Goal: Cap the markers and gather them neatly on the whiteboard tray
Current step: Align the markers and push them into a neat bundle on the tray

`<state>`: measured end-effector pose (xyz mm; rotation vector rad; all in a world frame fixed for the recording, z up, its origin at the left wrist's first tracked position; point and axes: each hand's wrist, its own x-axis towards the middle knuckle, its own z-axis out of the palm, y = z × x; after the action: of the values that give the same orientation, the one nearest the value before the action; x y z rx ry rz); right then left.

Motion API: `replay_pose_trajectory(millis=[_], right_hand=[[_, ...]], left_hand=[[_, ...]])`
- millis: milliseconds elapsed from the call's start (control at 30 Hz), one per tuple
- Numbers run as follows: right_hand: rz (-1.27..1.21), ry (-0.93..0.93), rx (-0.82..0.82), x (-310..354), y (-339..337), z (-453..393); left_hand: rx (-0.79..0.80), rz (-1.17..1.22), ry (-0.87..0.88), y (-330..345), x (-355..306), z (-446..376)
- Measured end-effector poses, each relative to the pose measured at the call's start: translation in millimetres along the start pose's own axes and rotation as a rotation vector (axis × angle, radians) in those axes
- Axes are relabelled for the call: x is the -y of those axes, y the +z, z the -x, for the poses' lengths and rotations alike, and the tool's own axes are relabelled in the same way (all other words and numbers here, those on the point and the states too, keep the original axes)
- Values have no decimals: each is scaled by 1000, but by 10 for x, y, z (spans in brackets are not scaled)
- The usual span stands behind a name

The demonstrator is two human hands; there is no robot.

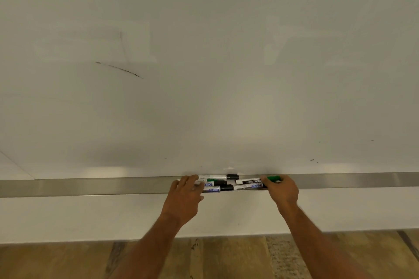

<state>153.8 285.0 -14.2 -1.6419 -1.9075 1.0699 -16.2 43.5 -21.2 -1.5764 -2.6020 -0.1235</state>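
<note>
A: Item one, whiteboard tray (90, 186). Metal ledge under the whiteboard (204, 75). Contents?

B: Markers (226, 184), one cluster, mid-tray, lying lengthwise in roughly three rows. Counted: about five or six; exact number unclear where hands cover the ends.

A: Caps?

B: Black cap (232, 176) on the rearmost marker, against the board. Dark caps on two more at the cluster's centre. Green cap (274, 178) at the tray's right end of the cluster. No bare tip visible; covered ends not checkable.

A: Progress?

B: Capping apparently done or nearly so. Gathering well advanced: all markers on the tray, close together, touching. Remaining, by estimate: squaring the ends, since rows sit staggered along the tray.

A: Left hand (184, 197)?

B: At the cluster's left end, over the tray's front edge. Fingers (189, 180) loosely spread, laid flat on the marker barrels, pressing rather than gripping. Nothing lifted.

A: Right hand (283, 190)?

B: At the cluster's right end. Fingers curled narrow around the green-capped marker, cap poking out beyond the knuckles toward the board. Whether pinched firm or merely nudged along the tray: cannot tell.
</note>
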Motion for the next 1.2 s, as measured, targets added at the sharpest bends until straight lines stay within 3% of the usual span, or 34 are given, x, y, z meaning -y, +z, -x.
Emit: replay_pose_trajectory(millis=[200,533,767,1067,1200], right_hand=[[203,-99,57,3,33,72],[411,-357,170,48,207,365],[694,-552,138,29,315,543],[752,-674,135,86,427,715],[767,-776,247,130,514,768]], left_hand=[[-30,-88,65,5,-28,115],[9,-61,-41,-83,205,196],[11,-28,-148,-81,413,275],[84,7,-229,-23,578,424],[128,12,-163,81,503,407]])
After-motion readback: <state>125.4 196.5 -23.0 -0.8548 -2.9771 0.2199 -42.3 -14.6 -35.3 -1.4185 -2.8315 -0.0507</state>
